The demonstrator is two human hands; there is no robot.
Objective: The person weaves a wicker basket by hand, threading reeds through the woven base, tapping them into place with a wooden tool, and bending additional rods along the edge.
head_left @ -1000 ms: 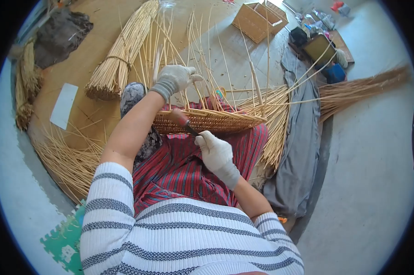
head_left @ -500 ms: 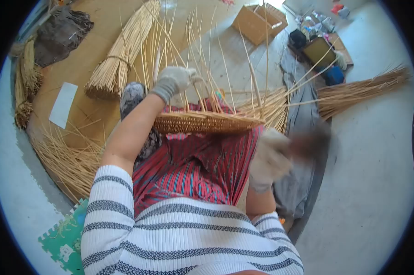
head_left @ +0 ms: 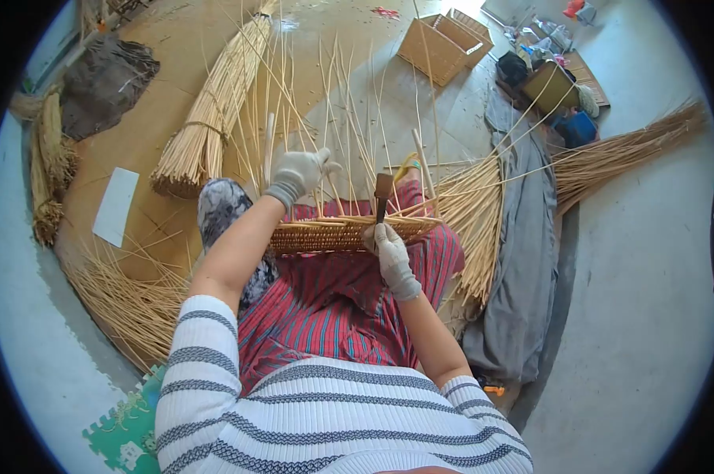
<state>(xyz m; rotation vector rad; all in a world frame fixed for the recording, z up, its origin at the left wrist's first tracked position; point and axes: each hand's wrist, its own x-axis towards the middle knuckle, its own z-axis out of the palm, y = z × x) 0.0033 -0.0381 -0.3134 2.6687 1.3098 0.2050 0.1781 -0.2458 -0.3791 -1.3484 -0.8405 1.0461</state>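
A partly woven wicker basket (head_left: 325, 237) rests on my lap, with thin upright rods (head_left: 337, 103) standing from its far edge. My left hand (head_left: 300, 172), in a pale work glove, is closed around a rod above the left part of the weave. My right hand (head_left: 391, 257), also gloved, grips a hand tool (head_left: 384, 188) with a brown block-shaped end and a dark flat shaft. The tool stands upright against the basket's edge; its lower end is hidden by my fingers. Two thicker sticks rise at the basket's sides, one being the right stick (head_left: 425, 162).
Beside my right leg lie loose rods (head_left: 479, 229) and a grey cloth (head_left: 519, 276). A tied rod bundle (head_left: 203, 130) lies ahead left, and more rods (head_left: 124, 292) lie at my left. Farther off are a cardboard box (head_left: 436, 51) and a darker bundle (head_left: 625, 154).
My right hand has swung the blurred tool from the right of my lap in to the basket's edge. My left hand sits slightly lower in view, still among the rods.
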